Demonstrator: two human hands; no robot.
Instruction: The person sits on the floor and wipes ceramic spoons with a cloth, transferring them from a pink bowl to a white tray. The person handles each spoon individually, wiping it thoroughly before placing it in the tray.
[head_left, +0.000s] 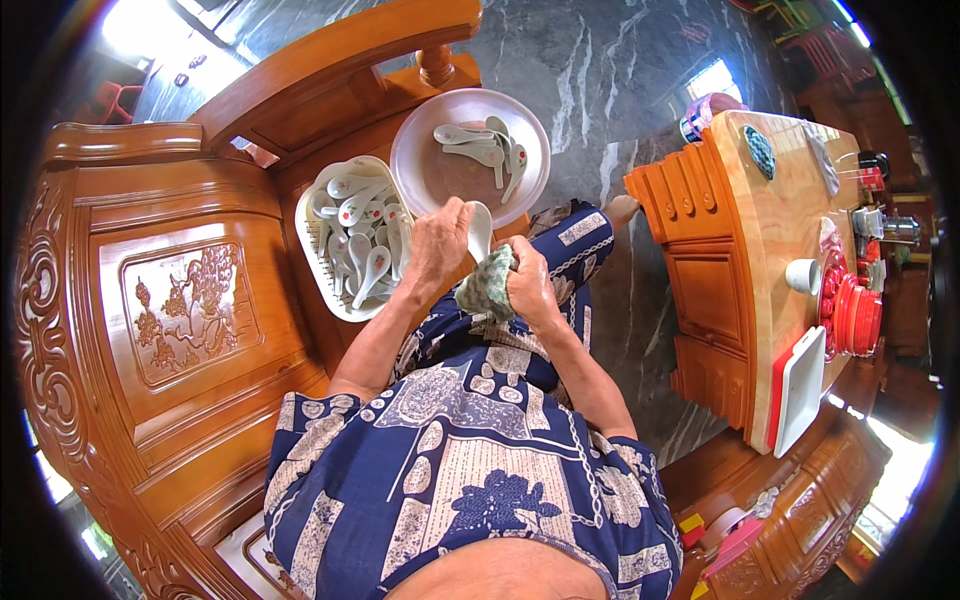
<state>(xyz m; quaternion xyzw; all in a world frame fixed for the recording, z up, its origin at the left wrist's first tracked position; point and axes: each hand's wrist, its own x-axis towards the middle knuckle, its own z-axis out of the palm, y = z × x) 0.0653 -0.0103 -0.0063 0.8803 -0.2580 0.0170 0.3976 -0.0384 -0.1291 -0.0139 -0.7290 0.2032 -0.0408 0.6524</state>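
Between my hands is a white soup spoon (480, 227). My left hand (442, 236) grips one edge of its bowl. A green and white checked cloth (487, 289) is bunched in my right hand (531, 277) and covers the spoon's lower part, so that end is hidden. Just beyond my hands, a round metal basin (538, 169) holds several white spoons, some with floral prints, lying in a loose pile. To the left of my left forearm stands a white plastic basket (304, 240), filled with many more white flower-patterned spoons.
The basin and basket rest on a carved wooden bench (225, 367). At the right, a stone-topped wooden table (757, 262) bears a white cup (803, 277), stacked red dishes (855, 315), a white tray (801, 394) and another checked cloth (759, 151).
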